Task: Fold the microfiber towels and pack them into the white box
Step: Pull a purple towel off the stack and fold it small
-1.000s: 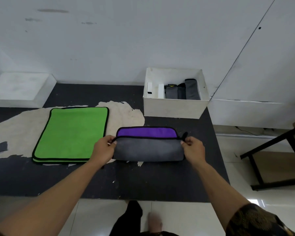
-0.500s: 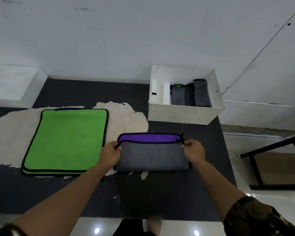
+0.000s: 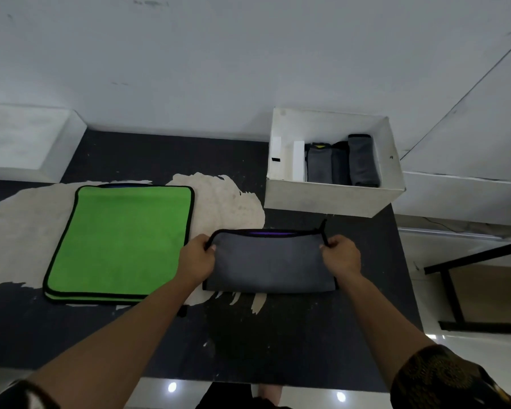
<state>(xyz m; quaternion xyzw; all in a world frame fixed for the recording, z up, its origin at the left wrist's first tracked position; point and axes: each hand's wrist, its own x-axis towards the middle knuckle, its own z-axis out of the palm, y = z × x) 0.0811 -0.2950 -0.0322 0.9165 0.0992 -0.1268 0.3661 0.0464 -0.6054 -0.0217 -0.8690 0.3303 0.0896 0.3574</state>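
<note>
Nearest, two bare forearms over the table edge, with a dark patterned sleeve (image 3: pixel 443 379) on the right one. Just beyond, one folded grey towel (image 3: pixel 269 261) lying flat on the black table (image 3: pixel 278 335), a thin purple strip along its far edge. Left hand (image 3: pixel 196 258) pinching its far left corner, right hand (image 3: pixel 341 255) pinching its far right corner, fingers curled on the black hem. To the left, a flat stack of green towels (image 3: pixel 121 240), probably two by the edges. Pale worn patches on the tabletop. Farther, at the back right, one white box (image 3: pixel 331 199) holding three grey folded towels (image 3: pixel 341 163) upright side by side, beside two white pieces (image 3: pixel 298 160). Small yellow tag (image 3: pixel 320 146) on one, too small to read. Behind, a white wall (image 3: pixel 219 69).
</note>
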